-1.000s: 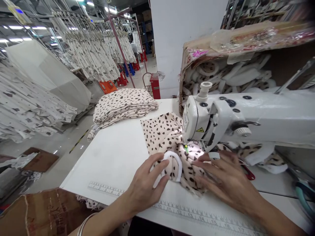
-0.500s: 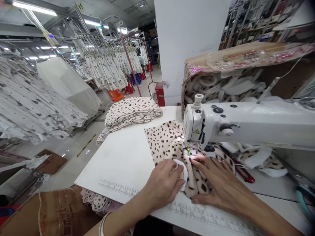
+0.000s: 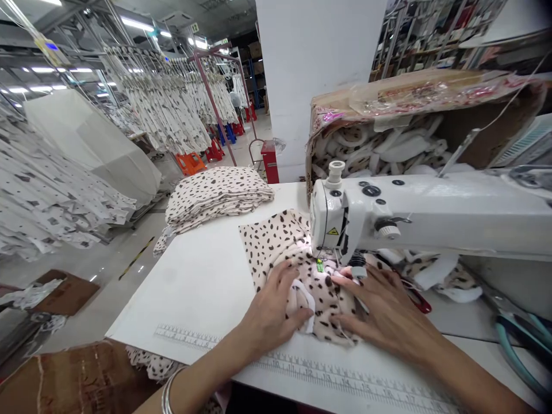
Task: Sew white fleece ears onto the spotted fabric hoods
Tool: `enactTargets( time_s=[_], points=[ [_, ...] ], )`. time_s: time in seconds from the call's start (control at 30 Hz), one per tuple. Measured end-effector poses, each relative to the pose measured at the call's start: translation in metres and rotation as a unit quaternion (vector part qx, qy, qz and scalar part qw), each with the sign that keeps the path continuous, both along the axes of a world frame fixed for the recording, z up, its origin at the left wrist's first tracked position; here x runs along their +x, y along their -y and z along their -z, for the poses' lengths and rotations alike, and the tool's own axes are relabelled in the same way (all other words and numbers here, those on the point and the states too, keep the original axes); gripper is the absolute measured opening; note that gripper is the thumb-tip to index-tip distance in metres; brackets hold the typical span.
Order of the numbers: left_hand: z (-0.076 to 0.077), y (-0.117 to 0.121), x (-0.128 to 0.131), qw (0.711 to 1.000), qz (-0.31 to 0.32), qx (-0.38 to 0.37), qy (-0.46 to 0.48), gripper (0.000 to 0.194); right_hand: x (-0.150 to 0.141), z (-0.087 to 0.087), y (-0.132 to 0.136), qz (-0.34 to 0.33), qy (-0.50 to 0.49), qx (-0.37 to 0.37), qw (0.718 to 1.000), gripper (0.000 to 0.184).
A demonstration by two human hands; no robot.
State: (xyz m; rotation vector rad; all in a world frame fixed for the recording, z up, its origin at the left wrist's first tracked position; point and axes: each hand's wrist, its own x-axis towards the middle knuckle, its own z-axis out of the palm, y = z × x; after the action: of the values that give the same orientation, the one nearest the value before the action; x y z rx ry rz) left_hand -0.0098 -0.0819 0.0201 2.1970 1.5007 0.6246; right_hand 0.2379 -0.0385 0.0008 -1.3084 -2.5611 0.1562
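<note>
Left hand (image 3: 271,305): I bear down on the cloth, fingers spread wide and thumb side against the trim. No tight pinch shows.

Right hand (image 3: 383,305): Mine lies flat and open, fingertips on the cloth, close in front of the machine's needle area.

Spotted fabric (image 3: 276,236): It lies mid-worktop and runs up under the machine, bunched in folds between my hands, with one flat corner spread out toward the back edge.

White trim (image 3: 302,302): A curved strip, folded partly into the cloth, sits just beside my left thumb.

Handling: Spread fingers on either side of the folds seem the right hold, with even pressure and no drag on the curve, so the layers lie together near the needle.

Sewing machine (image 3: 409,213): White, its head over the cloth, it stands along the worktop's right side.

Worktop (image 3: 185,287): White, with a printed ruler (image 3: 345,374) along its front edge.

Folded stack (image 3: 218,198): More spotted pieces sit near the back edge.

Cardboard box (image 3: 379,144): Packed with white and spotted pieces, it stands behind the machine.

Beyond: Racks of hanging garments (image 3: 159,98) fill the floor to the left.
</note>
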Motion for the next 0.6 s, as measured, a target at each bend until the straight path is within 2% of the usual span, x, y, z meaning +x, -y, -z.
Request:
enactTargets(
  time_s=[0.1,0.2,0.33,0.5,0.57,0.6],
  points=[
    [-0.007,0.0,-0.008,0.994,-0.048,-0.057,0.084,0.043,0.0,-0.001,0.002,0.01,0.05,-0.08,0.996,0.072],
    [-0.016,0.001,-0.011,0.99,-0.031,-0.098,0.094,0.04,0.003,0.0,0.003,0.017,0.075,-0.133,0.988,0.089],
    [-0.02,-0.001,-0.009,0.988,-0.008,-0.122,0.094,0.037,0.008,0.007,0.006,0.002,0.06,-0.119,0.991,0.1],
    [-0.011,0.0,-0.01,0.985,0.013,-0.145,0.096,0.028,0.009,0.01,0.008,-0.003,0.051,-0.123,0.991,0.11],
    [-0.009,0.0,-0.012,0.986,0.018,-0.136,0.095,0.029,0.01,0.007,0.007,-0.008,0.039,-0.119,0.992,0.108],
    [-0.008,0.0,-0.012,0.987,0.022,-0.126,0.097,0.029,0.01,0.006,0.006,-0.006,0.026,-0.112,0.993,0.101]
  ],
)
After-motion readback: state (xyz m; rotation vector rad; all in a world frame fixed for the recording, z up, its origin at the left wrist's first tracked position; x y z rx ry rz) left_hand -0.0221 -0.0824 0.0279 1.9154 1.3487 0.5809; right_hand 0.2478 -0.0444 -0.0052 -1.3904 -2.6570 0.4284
